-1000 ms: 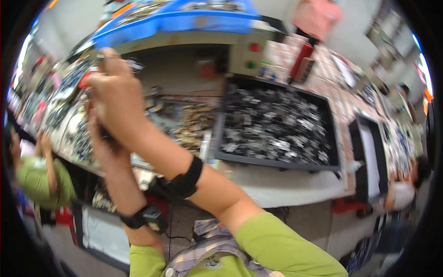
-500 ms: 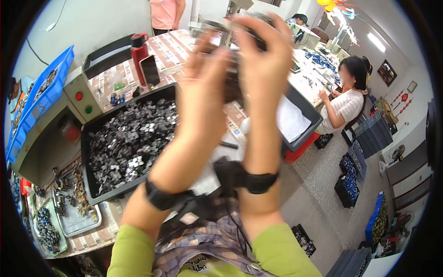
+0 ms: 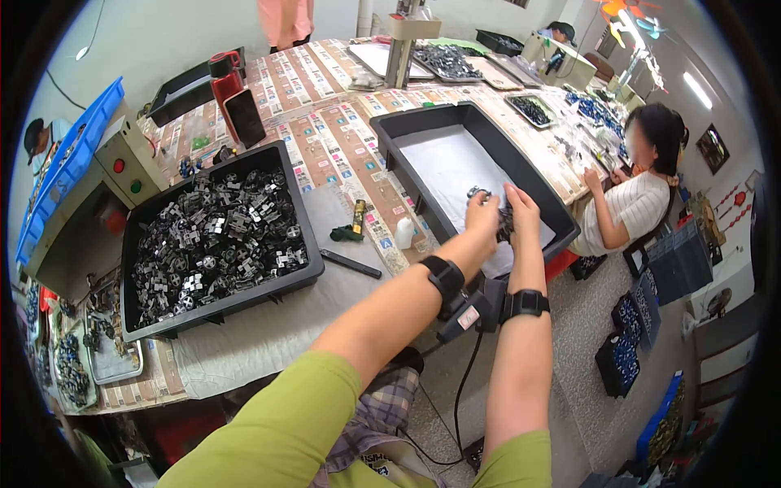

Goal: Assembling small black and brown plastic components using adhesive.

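Both my hands are over the dark grey tray (image 3: 389, 146) lined with white paper. My left hand (image 3: 483, 218) is closed round a small black-and-silver part (image 3: 477, 193) that sticks out past the fingers. Right beside it, my right hand (image 3: 526, 213) has its fingers curled against a dark small part (image 3: 505, 226) between the two palms. How many parts they hold is hidden. At left, a black bin (image 3: 236, 301) is heaped with similar black-and-silver parts (image 3: 220, 236), some with wheel-like discs.
Between the bins lie a black bar-shaped tool (image 3: 351, 263), a white bottle (image 3: 404, 233) and a yellow-and-black tube (image 3: 359, 216). A red flask (image 3: 224, 77) and a phone (image 3: 244, 118) stand behind the left bin. A co-worker (image 3: 630, 195) sits at the right; a post (image 3: 400, 53) rises at the back.
My hands have come down from high in front of me to over the paper-lined tray at right. The view has shifted, and the tray and left bin show more fully.
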The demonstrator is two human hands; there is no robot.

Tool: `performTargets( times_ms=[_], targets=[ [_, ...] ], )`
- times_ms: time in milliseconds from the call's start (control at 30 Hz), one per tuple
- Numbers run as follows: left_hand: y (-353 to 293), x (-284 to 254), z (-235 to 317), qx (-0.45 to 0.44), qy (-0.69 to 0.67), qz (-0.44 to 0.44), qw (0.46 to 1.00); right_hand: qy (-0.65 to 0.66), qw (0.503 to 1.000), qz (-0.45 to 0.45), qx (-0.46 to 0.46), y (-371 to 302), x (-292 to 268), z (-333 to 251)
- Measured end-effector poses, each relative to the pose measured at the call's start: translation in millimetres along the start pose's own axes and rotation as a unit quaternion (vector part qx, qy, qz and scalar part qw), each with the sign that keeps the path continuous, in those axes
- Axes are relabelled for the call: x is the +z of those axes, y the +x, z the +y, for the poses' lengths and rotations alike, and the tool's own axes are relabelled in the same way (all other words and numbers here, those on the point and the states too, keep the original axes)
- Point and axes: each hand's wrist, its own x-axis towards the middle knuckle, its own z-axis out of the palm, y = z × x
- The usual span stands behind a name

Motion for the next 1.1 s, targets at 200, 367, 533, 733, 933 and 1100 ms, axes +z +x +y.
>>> performTargets(
  times_ms=[200, 367, 533, 733, 933, 1100],
  targets=[
    [1.6, -21.7, 39.5, -0.073, 0.067, -0.049, 0.994, -0.035, 0.983, 0.011, 0.179, -34.3, 22.7, -55.1],
    [-101.4, -30.7, 120.5, -0.051, 0.1, -0.224, 0.968, -0.09, 0.972, 0.145, -0.163, -59.3, -48.4, -36.0],
    [-196.9, -123.0, 238.1, 0.085, 0.131, -0.286, 0.945, 0.044, 0.971, 0.234, 0.034, -114.6, -43.7, 25.8],
    [-322.5, -309.2, 301.9, 0.232, 0.09, -0.086, 0.965, 0.023, 0.991, 0.104, 0.081, -100.8, -37.6, 36.1],
    [-481.2, -480.2, 326.1, 0.372, 0.074, 0.208, 0.902, -0.025, 0.999, -0.008, -0.045, -140.7, -25.8, 58.5],
    [-573.8, -595.7, 354.3, 0.371, 0.112, 0.478, 0.788, 0.009, 0.98, -0.11, -0.167, -131.9, 78.6, -33.1]
  ],
)
